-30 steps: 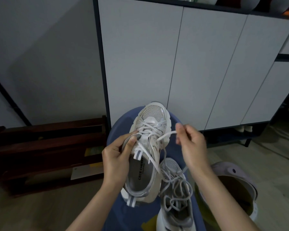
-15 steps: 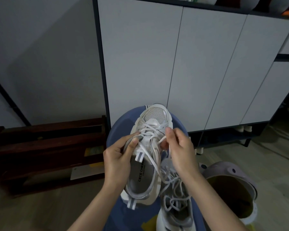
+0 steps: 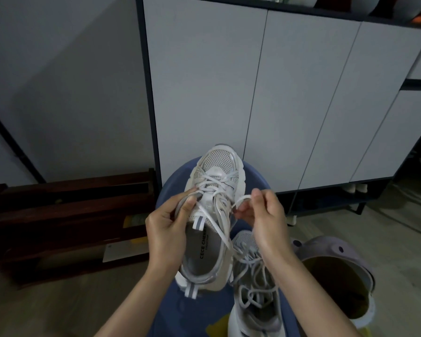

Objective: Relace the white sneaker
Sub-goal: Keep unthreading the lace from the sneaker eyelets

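Observation:
A white sneaker [image 3: 216,166] with a mesh toe is held up over a blue stool, toe pointing away from me. My left hand [image 3: 167,227] grips its left collar, thumb and fingers pinching the upper edge by the eyelets. My right hand [image 3: 265,215] pinches a loop of the white lace [image 3: 241,199] just right of the upper eyelets. A loose lace end runs diagonally across the shoe's opening. The lace is crossed through the lower eyelets near the toe.
A second sneaker [image 3: 255,283] with loose laces lies on the blue stool [image 3: 175,176] below my right wrist. A lilac bin [image 3: 331,249] stands at right. White cabinet doors [image 3: 253,93] stand behind, dark wooden furniture [image 3: 71,215] at left.
My right hand pulled the lace out to the right, came in to the eyelets, and now draws a lace loop out to the right again. The left hand kept its grip.

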